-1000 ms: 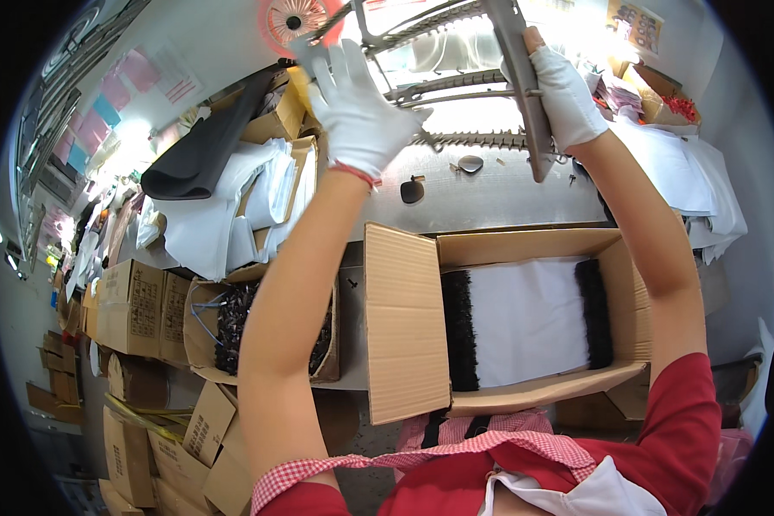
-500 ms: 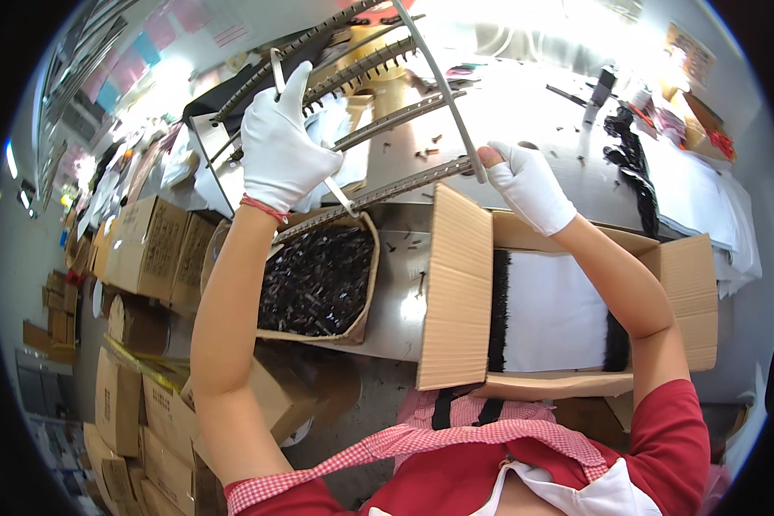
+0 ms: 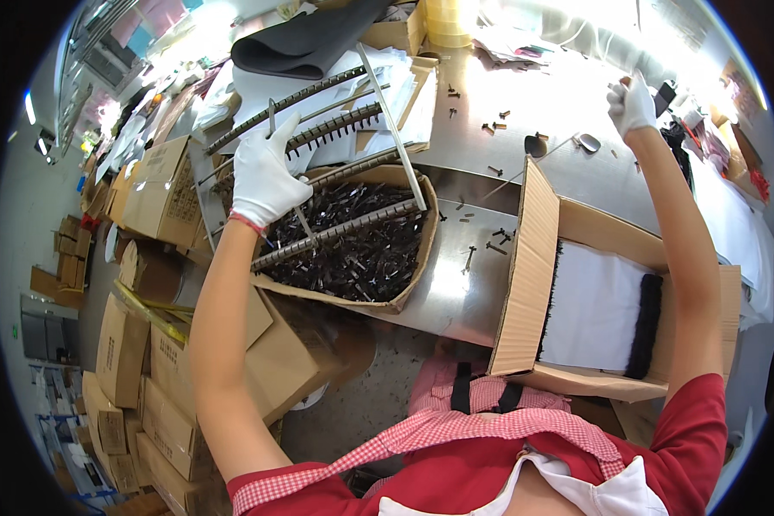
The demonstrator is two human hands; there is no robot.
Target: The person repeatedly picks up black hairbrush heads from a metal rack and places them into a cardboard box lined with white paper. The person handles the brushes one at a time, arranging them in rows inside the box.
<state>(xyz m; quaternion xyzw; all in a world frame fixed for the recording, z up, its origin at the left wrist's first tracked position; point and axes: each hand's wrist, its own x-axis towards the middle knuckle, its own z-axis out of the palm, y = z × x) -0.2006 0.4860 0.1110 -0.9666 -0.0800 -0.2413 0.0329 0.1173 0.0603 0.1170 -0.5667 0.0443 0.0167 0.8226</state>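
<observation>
My left hand [image 3: 265,176], in a white glove, is closed around the middle bar of a metal rack [image 3: 342,138]. Slotted, toothed crossbars run across this rack, and it is held tilted over a carton [image 3: 430,249] full of small black pieces [image 3: 353,262]. At the far right of the metal table [image 3: 464,288], my gloved right hand [image 3: 633,105] is reached out with bent fingers, beside a small black object [image 3: 665,99]. What those fingers hold, if anything, cannot be made out.
An open cardboard box [image 3: 518,284] holds white sheets [image 3: 593,305] with black fringed edges. Loose screws [image 3: 495,248] and two dark lens-like pieces [image 3: 536,144] lie on the table. Papers and a folded black sheet [image 3: 305,43] are behind the rack. Stacked cartons [image 3: 159,185] stand left.
My right hand has let go of the rack's right end and moved away to the far right. The rack, still in my left hand, is lower over the carton. The view has shifted.
</observation>
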